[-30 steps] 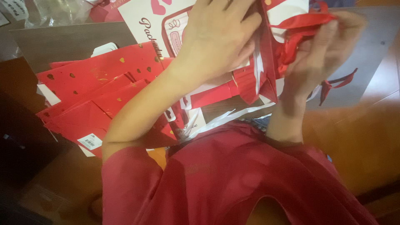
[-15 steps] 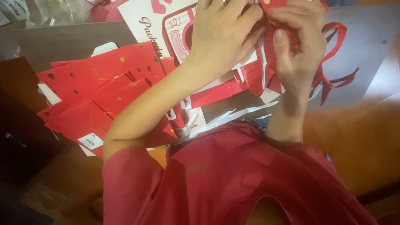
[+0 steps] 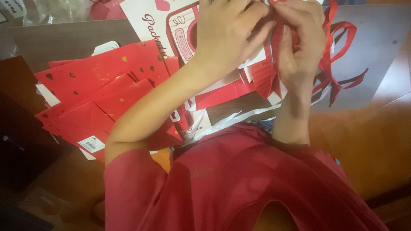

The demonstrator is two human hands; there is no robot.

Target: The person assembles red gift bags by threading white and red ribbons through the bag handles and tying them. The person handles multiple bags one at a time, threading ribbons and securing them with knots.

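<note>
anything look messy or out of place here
The stack of flat red gold-spotted cartons to the left is fanned out unevenly, corners pointing different ways. Red ribbon loops and trails loose over the grey board beside the right hand. The left hand presses on the white and red printed box. Nothing looks torn or spilled.

There is only 1 view, from a camera on the person's head. It looks steeply down over the red sleeves and forearms, very near to them, so they fill the lower half of the picture. The left hand [image 3: 227, 36] and the right hand [image 3: 302, 40] are close to the upper edge. The table [image 3: 64, 40] is seen only at the borders.
</note>
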